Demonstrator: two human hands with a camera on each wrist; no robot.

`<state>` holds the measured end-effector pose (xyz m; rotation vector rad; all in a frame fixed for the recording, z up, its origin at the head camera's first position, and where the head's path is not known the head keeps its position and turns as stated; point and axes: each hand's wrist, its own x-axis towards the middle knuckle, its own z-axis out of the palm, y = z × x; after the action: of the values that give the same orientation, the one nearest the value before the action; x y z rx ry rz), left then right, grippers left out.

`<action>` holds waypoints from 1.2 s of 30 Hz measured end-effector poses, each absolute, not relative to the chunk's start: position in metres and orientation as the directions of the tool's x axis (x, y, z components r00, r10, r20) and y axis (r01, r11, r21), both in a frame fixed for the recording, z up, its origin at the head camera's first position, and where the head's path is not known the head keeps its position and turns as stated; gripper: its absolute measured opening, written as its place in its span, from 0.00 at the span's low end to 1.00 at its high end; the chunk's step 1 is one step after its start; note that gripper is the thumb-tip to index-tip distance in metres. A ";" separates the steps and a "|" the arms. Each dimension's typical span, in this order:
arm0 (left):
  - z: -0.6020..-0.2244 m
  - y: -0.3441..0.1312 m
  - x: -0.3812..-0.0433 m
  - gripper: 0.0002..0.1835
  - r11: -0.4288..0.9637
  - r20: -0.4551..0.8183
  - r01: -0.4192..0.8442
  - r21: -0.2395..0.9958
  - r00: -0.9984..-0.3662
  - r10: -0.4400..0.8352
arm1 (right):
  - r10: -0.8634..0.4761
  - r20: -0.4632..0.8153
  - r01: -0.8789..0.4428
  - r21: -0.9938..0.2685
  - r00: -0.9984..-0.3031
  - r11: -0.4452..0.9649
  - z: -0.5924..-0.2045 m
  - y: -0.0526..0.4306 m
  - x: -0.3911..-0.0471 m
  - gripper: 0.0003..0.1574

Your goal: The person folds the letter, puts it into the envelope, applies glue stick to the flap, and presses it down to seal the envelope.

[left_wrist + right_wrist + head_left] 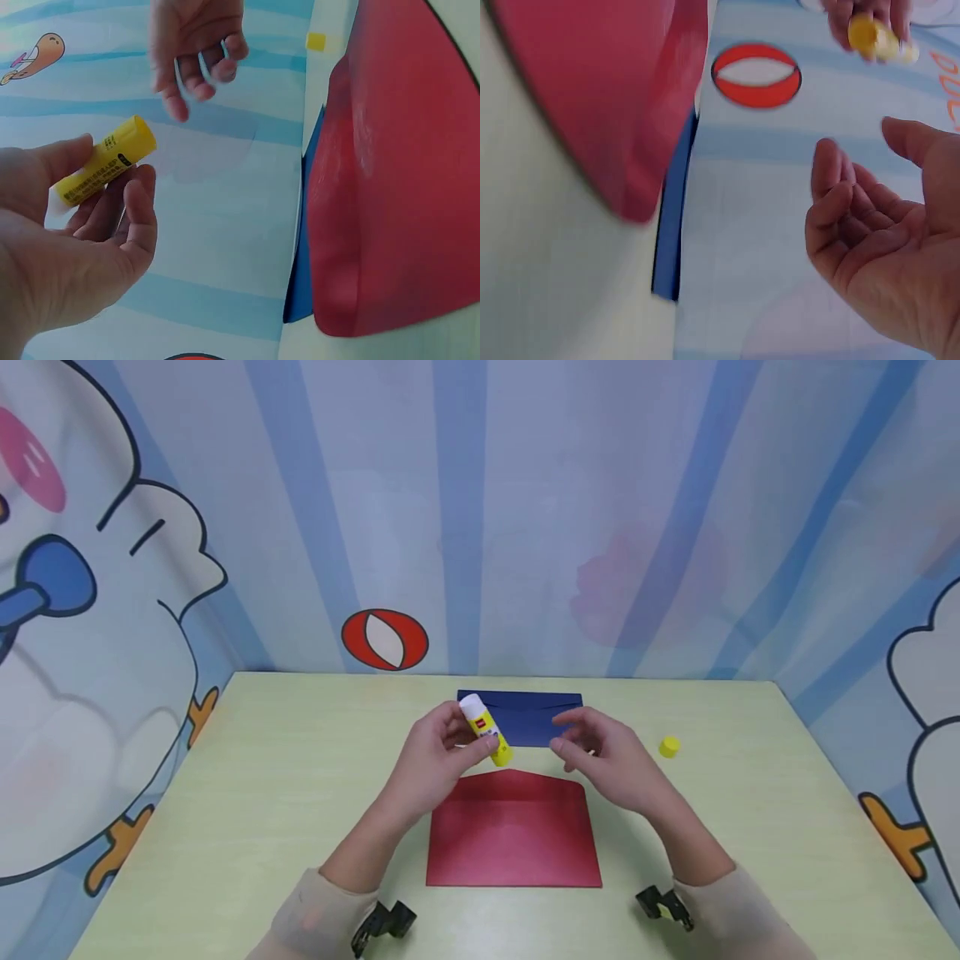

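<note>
My left hand [426, 758] grips a yellow glue stick [487, 731] between thumb and fingers, its white end tilted up and to the left. In the left wrist view, the yellow end of the glue stick [112, 159] points toward the other hand. My right hand [609, 760] is held above the table with loosely bent fingers and nothing in it. Below both hands lies a red envelope [516, 843], its flap unfolded toward the far side. Behind it is a dark blue envelope [536, 722], partly covered by the left hand and the glue stick.
A small yellow cap [670, 747] sits on the pale table [225, 827], to the right of the right hand. A striped blue backdrop [525, 527] with cartoon figures rises along the table's far edge and sides.
</note>
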<state>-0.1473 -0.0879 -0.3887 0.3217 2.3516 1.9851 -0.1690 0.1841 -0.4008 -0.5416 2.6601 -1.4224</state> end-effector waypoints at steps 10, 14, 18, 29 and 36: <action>-0.396 -0.082 -0.146 0.24 0.009 0.019 0.020 1.000 -0.993 0.117 | -0.399 0.011 -0.070 -0.988 -0.917 0.134 -0.406 0.139 -0.154 0.25; -0.398 -0.079 -0.146 0.25 -0.037 0.007 0.003 0.999 -0.995 0.104 | -0.359 0.037 -0.084 -0.990 -0.932 0.116 -0.410 0.134 -0.153 0.23; -0.400 -0.077 -0.145 0.24 -0.036 0.010 0.006 0.999 -0.996 0.087 | -0.357 0.061 -0.110 -0.987 -0.932 0.118 -0.414 0.132 -0.152 0.20; -0.399 -0.075 -0.142 0.24 -0.012 0.045 0.044 0.999 -0.994 0.102 | -0.470 -0.050 0.034 -0.999 -0.881 0.042 -0.421 0.132 -0.151 0.31; -0.399 -0.075 -0.143 0.24 -0.013 0.043 0.042 0.999 -0.995 0.090 | -0.449 -0.023 0.016 -1.000 -0.893 0.019 -0.418 0.132 -0.150 0.25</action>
<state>-0.1433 -0.0753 -0.3991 0.1462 2.1835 2.2070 -0.1502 0.1319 -0.4182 -0.4433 1.9694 -1.9401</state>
